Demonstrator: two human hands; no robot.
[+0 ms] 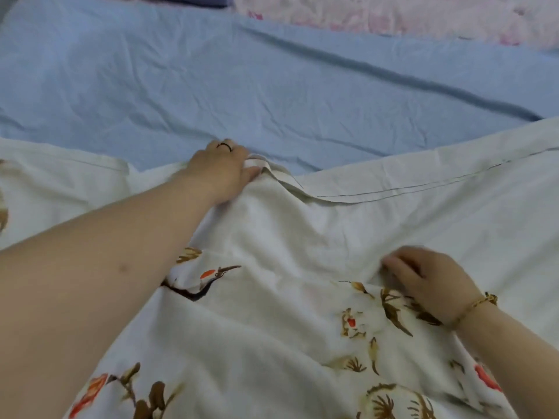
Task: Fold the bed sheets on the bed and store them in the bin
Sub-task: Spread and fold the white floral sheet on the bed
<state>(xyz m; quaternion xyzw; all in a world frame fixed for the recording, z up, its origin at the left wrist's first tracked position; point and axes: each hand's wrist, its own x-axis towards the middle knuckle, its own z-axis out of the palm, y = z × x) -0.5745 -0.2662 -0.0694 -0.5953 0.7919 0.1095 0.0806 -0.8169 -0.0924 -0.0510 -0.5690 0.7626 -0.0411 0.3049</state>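
White crane-print bed sheet (287,237), spread across bed. Left hand (222,170) fingers pinched on its hemmed edge; right hand (429,279) fingers curled, gripping a fold. Beneath: wrinkled blue sheet (272,86). Beyond: pink floral bedding (408,16).

The bed is covered by a wrinkled pale blue cotton sheet (272,80), crossed by one long raised crease from centre to right. A soft pink and white floral quilt (408,16) is seen along the far right edge, and a dark blue fabric piece (187,0) at the top. Even, soft light is cast throughout
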